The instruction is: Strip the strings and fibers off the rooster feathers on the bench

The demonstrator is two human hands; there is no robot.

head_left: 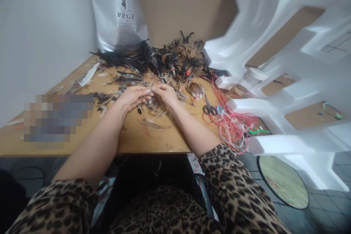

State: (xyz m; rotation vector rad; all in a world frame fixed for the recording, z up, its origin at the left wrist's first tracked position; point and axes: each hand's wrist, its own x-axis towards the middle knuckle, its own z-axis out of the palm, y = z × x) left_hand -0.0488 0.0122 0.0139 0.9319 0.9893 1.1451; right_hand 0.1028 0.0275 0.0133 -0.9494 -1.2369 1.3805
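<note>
My left hand [135, 97] and my right hand [163, 94] meet over the middle of the wooden table [175, 142], fingertips pinched close together. Between them is a small light brown feather [150, 85], partly hidden by the fingers. Loose feathers [153, 111] lie beneath and around both hands. Just behind them spreads a large pile of black and brown feathers [189, 60], with bits of red tie showing in it. A small feather bundle [197, 90] rests to the right of my right hand.
Black-handled scissors [210, 109] lie at the right, beside tangled pink and white strings [236, 128]. White foam pieces [285, 144] rise along the right edge. A silver bag [120, 11] stands at the back. A pixelated patch covers something at the left.
</note>
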